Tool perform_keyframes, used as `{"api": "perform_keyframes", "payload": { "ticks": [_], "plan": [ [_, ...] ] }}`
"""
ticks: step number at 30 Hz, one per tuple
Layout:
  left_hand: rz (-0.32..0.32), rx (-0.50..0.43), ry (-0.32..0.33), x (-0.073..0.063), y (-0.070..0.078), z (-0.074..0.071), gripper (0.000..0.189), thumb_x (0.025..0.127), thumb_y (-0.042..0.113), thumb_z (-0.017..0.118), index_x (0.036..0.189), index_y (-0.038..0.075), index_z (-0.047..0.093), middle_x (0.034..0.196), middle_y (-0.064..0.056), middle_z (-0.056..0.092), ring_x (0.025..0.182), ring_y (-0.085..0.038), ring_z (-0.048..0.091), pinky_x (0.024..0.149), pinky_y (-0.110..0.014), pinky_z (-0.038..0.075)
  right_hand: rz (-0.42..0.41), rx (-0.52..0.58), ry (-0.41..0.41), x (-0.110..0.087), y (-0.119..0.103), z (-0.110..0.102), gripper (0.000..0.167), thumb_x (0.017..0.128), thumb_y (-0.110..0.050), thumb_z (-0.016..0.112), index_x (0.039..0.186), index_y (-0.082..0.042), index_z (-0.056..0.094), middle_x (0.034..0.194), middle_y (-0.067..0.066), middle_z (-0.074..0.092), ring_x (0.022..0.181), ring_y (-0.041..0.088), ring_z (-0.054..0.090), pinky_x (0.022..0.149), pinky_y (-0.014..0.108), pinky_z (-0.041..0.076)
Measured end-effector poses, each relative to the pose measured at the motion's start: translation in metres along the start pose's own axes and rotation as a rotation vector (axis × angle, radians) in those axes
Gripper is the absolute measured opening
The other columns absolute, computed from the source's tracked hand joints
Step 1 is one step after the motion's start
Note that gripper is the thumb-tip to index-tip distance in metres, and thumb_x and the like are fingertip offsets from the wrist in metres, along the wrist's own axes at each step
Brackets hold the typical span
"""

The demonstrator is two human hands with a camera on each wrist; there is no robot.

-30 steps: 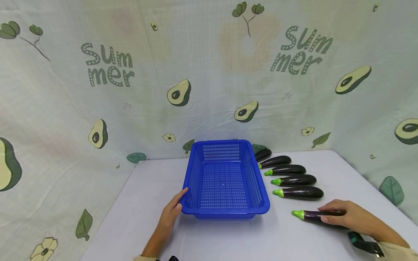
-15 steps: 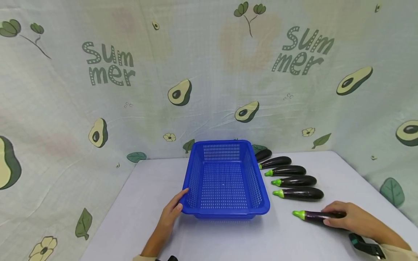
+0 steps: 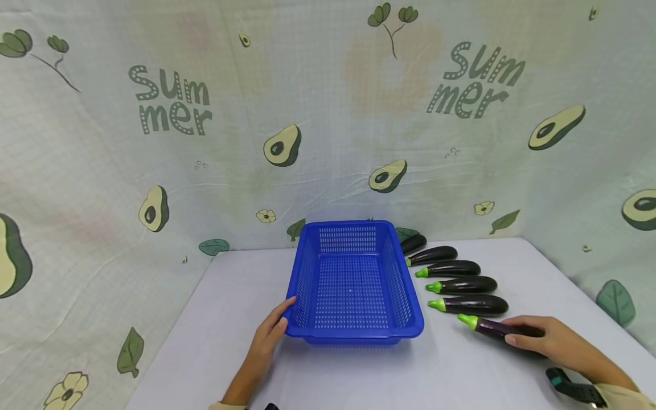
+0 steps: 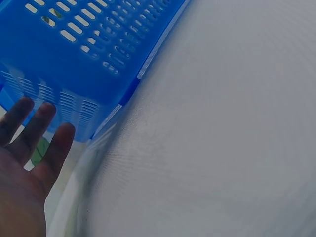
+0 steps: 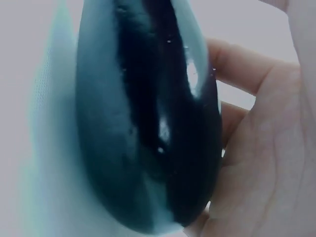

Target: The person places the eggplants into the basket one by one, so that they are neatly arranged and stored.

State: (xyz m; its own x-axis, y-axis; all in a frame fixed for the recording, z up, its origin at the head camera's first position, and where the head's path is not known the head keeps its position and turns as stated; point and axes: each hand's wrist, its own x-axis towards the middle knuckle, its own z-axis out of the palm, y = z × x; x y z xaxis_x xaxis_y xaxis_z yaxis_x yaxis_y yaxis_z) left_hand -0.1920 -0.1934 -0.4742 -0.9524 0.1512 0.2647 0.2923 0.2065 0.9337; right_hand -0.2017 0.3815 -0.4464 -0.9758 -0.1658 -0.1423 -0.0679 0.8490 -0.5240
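My right hand (image 3: 550, 339) grips an eggplant (image 3: 489, 327) near the table's right front, thumb on the near side and fingers on the far side. Its green stem end points left and is tipped up. In the right wrist view the glossy dark rounded end of that eggplant (image 5: 148, 123) fills the middle, with fingers (image 5: 242, 69) behind it. At the near left corner of a blue plastic basket (image 3: 351, 336), my left hand (image 3: 269, 333) rests against the rim. The left wrist view shows several of its fingers (image 4: 57, 150) straight and spread beside the basket's slotted wall (image 4: 54, 64).
Several more eggplants (image 3: 474, 305) lie in a row right of the basket, stems toward it; the farthest (image 3: 414, 244) is partly hidden by the basket's side. A white cloth covers the table (image 3: 230, 302). Behind hangs a printed curtain (image 3: 328, 74) with avocados.
The stem end of the gripped eggplant has risen and now overlaps the nearest eggplant of the row in the head view. My left hand and the basket have stayed put.
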Motion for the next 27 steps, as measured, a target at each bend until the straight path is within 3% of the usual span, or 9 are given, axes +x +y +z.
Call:
{"api": "perform_keyframes", "payload": {
  "ticks": [11, 19, 27],
  "plan": [
    [-0.005, 0.017, 0.007, 0.000, -0.002, 0.000, 0.044, 0.107, 0.032, 0.043, 0.150, 0.023, 0.048, 0.158, -0.003, 0.037, 0.148, -0.027, 0.029, 0.109, -0.018, 0.027, 0.053, 0.066, 0.050, 0.004, -0.001, 0.003, 0.061, 0.098, -0.046, 0.061, 0.129, 0.007, 0.062, 0.122, 0.028, 0.061, 0.100, 0.030, 0.058, 0.075, 0.041, 0.051],
    [0.009, 0.006, 0.000, 0.000, -0.003, -0.001, 0.044, 0.107, 0.029, 0.044, 0.150, 0.021, 0.047, 0.158, -0.004, 0.036, 0.148, -0.027, 0.028, 0.109, -0.017, 0.027, 0.031, 0.082, 0.156, 0.006, -0.006, 0.009, 0.063, 0.101, -0.045, 0.056, 0.132, 0.010, 0.059, 0.126, 0.034, 0.058, 0.103, 0.033, 0.060, 0.073, 0.039, 0.051],
    [0.014, -0.008, -0.003, 0.000, -0.001, 0.001, 0.044, 0.108, 0.028, 0.043, 0.150, 0.019, 0.047, 0.158, -0.006, 0.036, 0.147, -0.025, 0.028, 0.108, -0.018, 0.028, 0.025, 0.108, 0.243, 0.013, -0.010, 0.015, 0.066, 0.103, -0.049, 0.049, 0.133, 0.010, 0.056, 0.127, 0.032, 0.059, 0.109, 0.039, 0.057, 0.078, 0.044, 0.050]
  ]
}}
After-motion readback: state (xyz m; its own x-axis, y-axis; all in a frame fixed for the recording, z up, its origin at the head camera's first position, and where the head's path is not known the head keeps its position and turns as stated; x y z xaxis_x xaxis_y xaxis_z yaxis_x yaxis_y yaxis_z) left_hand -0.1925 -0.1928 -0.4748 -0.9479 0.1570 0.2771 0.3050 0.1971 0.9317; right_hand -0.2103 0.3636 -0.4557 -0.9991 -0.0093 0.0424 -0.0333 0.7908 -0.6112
